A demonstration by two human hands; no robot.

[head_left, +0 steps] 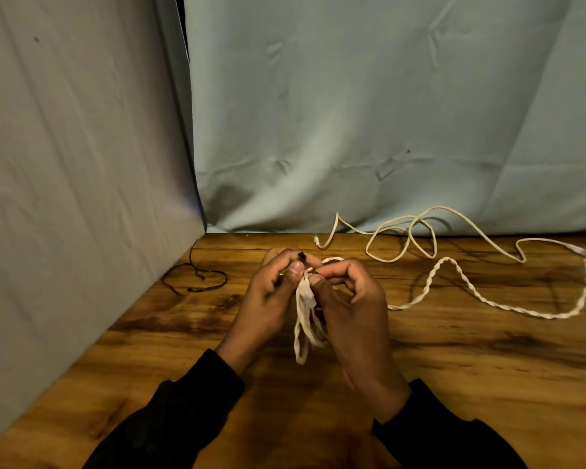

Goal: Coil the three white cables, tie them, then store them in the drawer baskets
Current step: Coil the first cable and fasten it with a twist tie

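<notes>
Head view, hands [315,299] grip coiled cable [305,316] — perhaps tying

Two bare hands, left hand [271,292], right hand [352,306], long black sleeves [190,411]

Dim, warm light falls from above. The fingers [296,270] are slightly soft with blur, and dark shadow pools on the worktop [487,360] below them. Far beyond them, wide-angle distortion bends the backdrop cloth [369,113].
</notes>
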